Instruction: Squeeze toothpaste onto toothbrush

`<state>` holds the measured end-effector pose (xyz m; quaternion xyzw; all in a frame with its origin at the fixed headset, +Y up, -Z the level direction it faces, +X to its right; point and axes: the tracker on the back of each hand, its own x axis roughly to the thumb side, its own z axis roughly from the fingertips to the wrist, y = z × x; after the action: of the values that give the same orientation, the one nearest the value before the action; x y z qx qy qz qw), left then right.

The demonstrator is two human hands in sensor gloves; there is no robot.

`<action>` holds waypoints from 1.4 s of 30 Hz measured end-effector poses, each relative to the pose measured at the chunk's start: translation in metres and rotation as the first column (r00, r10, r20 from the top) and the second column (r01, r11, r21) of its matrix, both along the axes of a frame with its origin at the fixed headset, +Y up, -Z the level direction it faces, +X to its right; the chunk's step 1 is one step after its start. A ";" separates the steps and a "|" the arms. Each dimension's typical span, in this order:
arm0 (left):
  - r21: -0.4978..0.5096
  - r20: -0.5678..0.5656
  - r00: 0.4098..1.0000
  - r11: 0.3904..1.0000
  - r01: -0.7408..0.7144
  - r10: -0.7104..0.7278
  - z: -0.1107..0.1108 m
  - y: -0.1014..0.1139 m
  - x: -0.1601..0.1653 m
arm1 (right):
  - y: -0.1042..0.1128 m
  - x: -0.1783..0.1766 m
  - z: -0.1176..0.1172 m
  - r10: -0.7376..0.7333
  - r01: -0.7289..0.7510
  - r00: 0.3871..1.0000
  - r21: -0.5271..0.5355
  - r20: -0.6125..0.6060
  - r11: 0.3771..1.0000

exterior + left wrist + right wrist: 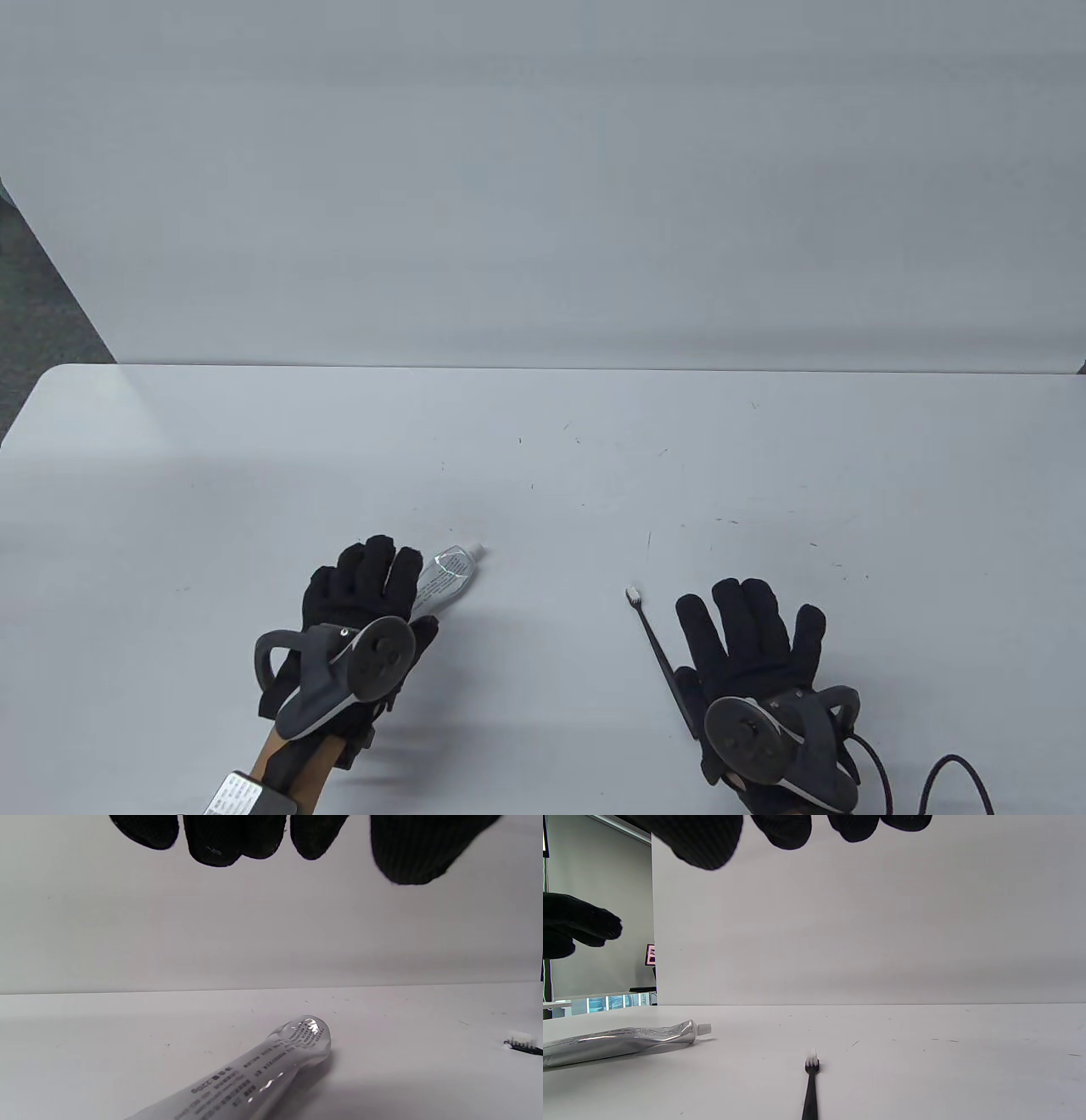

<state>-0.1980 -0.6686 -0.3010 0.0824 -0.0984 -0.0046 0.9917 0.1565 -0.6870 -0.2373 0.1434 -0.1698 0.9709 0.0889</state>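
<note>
A silver toothpaste tube [450, 577] lies on the white table [543, 475] with its white cap pointing up and right. My left hand [373, 586] hovers open over the tube's rear end. In the left wrist view the fingers [237, 836] hang above the tube [263, 1073] without touching it. A black toothbrush [657, 649] with white bristles lies on the table just left of my right hand [751, 628]. That hand is open with its fingers spread. In the right wrist view the fingers [789, 827] hang above the toothbrush [811, 1086], and the tube [628, 1039] lies at the left.
A plain white wall [543, 170] stands behind the table's far edge. A black cable [959, 777] loops at the bottom right behind my right hand. Small dark specks dot the tabletop. Grey floor [34, 297] shows past the table's left side.
</note>
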 end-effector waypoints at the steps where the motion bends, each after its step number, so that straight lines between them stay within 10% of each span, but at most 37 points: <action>1: -0.047 -0.010 0.999 0.998 0.046 -0.047 -0.007 -0.002 0.008 | 0.000 0.000 0.000 -0.002 0.002 1.000 -0.002 -0.002 1.000; 14: -0.426 -0.160 0.940 0.880 0.209 -0.301 -0.083 -0.072 0.043 | 0.001 0.005 -0.002 -0.040 0.040 0.999 -0.051 -0.007 0.998; 33: -0.355 -0.232 0.913 0.903 0.243 -0.337 -0.106 -0.085 0.040 | 0.002 0.008 -0.003 -0.082 0.082 0.997 -0.092 -0.004 0.992; 42: -0.136 -0.057 0.998 0.991 0.014 -0.021 -0.059 -0.031 0.023 | 0.002 0.010 -0.005 -0.102 0.099 0.995 -0.113 -0.015 0.989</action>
<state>-0.1753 -0.7000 -0.3598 0.0137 -0.0702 -0.0091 0.9974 0.1661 -0.6848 -0.2420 0.1398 -0.1210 0.9716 0.1474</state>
